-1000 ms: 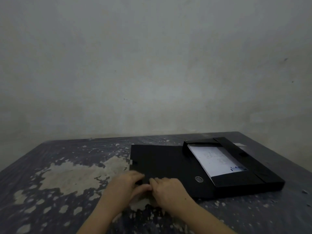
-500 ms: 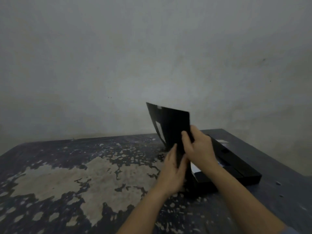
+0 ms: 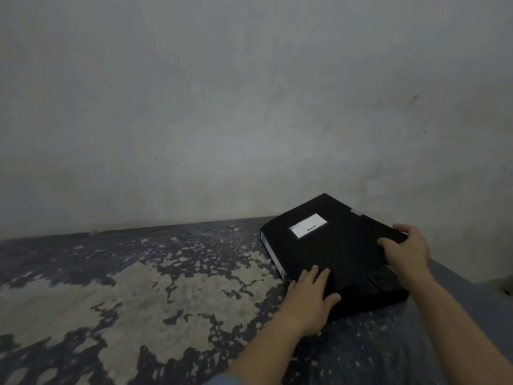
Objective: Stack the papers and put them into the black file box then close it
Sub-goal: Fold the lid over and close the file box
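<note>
The black file box (image 3: 338, 245) lies on the table at the right, its lid folded down over it. A white label (image 3: 308, 225) shows on the lid. The papers are hidden inside. My left hand (image 3: 312, 298) rests flat on the lid's near left corner, fingers spread. My right hand (image 3: 406, 250) presses on the lid's right edge, with its fingers curled over that edge.
The dark table (image 3: 138, 287) has large patches of worn, pale paint across its left and middle. A bare grey wall (image 3: 249, 107) stands right behind the table. The table's right edge (image 3: 472, 282) runs close beside the box.
The lid lay flat and open to the left, then stood upright in both hands, and now lies shut over the box. The white papers are no longer visible.
</note>
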